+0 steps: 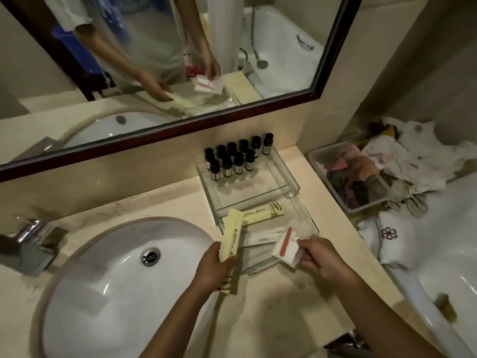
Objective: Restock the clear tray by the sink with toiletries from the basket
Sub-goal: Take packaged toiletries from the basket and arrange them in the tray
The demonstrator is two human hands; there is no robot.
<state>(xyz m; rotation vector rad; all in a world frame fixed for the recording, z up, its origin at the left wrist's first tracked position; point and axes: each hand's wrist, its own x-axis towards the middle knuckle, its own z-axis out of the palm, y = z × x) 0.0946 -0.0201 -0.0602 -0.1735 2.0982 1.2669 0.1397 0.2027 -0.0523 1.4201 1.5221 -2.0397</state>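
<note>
Dark bottles (233,158) at far end of clear tray (285,175); basket (320,164) beside

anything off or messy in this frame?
Bottles stand in neat rows, but the front of the clear tray is untidy: one yellow packet lies slanted, and the left hand holds a second yellow packet across its end. The right hand holds a white packet. Crumpled towels spill around the basket.

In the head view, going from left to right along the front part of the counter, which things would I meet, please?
From the left: faucet → sink drain → left hand gripping a yellow packet → white sachet pinched by the right hand → white towel with a flower emblem.
</note>
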